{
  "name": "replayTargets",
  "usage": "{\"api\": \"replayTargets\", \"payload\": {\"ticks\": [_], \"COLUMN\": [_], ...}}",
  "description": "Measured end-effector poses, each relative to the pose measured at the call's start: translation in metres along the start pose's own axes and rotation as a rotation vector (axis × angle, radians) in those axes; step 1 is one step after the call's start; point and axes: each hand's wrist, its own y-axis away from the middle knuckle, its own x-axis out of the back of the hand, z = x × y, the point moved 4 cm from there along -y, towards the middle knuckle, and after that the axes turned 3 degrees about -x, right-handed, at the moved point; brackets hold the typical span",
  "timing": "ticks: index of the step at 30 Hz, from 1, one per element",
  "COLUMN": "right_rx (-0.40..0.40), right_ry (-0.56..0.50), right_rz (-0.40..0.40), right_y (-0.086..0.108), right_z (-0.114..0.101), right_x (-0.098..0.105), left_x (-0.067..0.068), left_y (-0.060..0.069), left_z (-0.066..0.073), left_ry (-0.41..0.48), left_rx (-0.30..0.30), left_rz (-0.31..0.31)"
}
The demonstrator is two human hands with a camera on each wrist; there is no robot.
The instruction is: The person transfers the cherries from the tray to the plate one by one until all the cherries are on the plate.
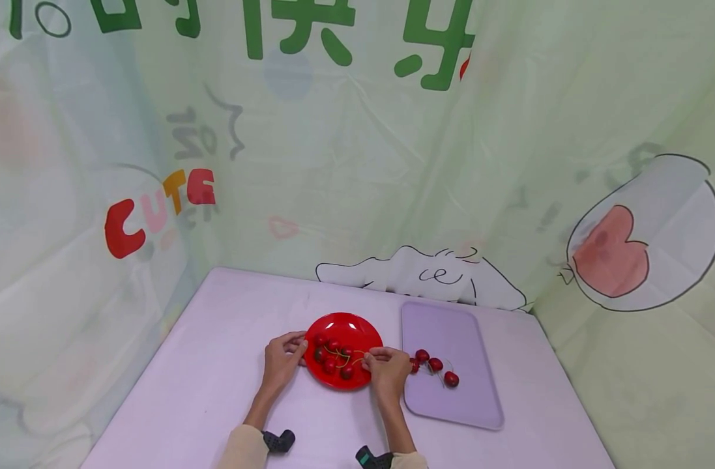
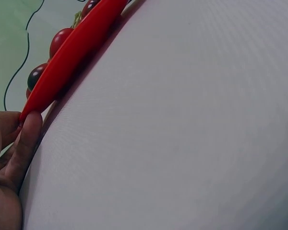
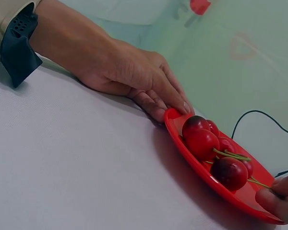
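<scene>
The red plate (image 1: 365,335) held six visible cherries (image 1: 330,366), the purple tray (image 1: 445,326) four; left hand (image 1: 283,359) pinched plate at nine o'clock, right hand (image 1: 389,372) pinched a stem (image 3: 260,183) at four; backdrop (image 1: 363,195) read "CUTE".

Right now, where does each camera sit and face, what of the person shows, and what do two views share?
Head: worn on the head, facing forward and down at the round red plate, dark-red cherries and rectangular purple tray; left hand, right hand, forearms show.
Left wrist: worn there, facing the plate's edge, low over the pale tabletop; left hand partly shows.
Right wrist: worn there, facing the plate; left forearm, left hand and right fingertips show.
Both wrist views share plate, cherries, left hand.
</scene>
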Motion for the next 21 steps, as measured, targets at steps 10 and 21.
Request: {"api": "replayTargets", "payload": {"ticks": [10,21], "right_rx": [0.048,0.128], "right_ry": [0.024,0.126], "right_rz": [-0.004,-0.014], "right_y": [0.0004,0.0006], "right_z": [0.0045,0.0015], "right_x": [-0.0020,-0.0035], "left_x": [-0.0018,-0.0003], "left_y": [0.0005,-0.0003], "left_z": [-0.0019,-0.0042], "left_ry": [-0.063,-0.036], "left_rx": [0.009,0.004], "left_rz": [-0.004,-0.008]}}
